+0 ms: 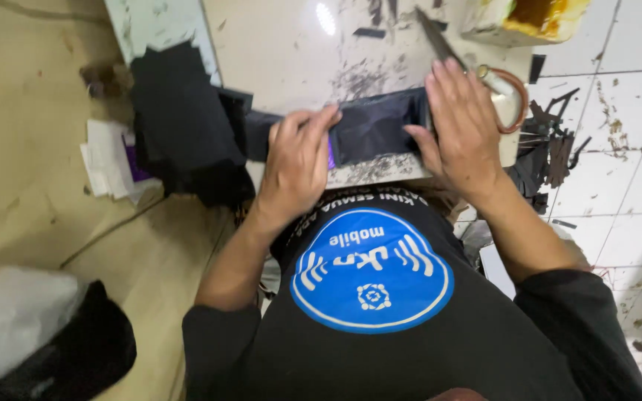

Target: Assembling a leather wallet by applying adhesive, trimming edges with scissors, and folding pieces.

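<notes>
a: slab (284, 52) first, since it's the biggest thing here. one pale worktop, and the dark strip (371, 128) lies flat along its near edge.

b: and the hands?

a: two. left hand (296, 160) is spread flat, fingers straight, pressing down on the strip's left part, gripping nothing. right hand (464, 122) is open too, palm down on the strip's right end, thumb hooked at the edge.

b: how would you do this pressing well?

a: i'd judge it wants even weight from both palms, smoothing outward so the fold sits square to the slab's edge, without dragging the strip off it.

b: anything else to count?

a: one heap of dark cloth (183, 126) hanging off the left corner, one stained tub (525, 18) at the far right, one pair of scissors (477, 70) partly under the right hand. many small dark scraps (555, 145) on the tiled floor; too jumbled to count.
</notes>
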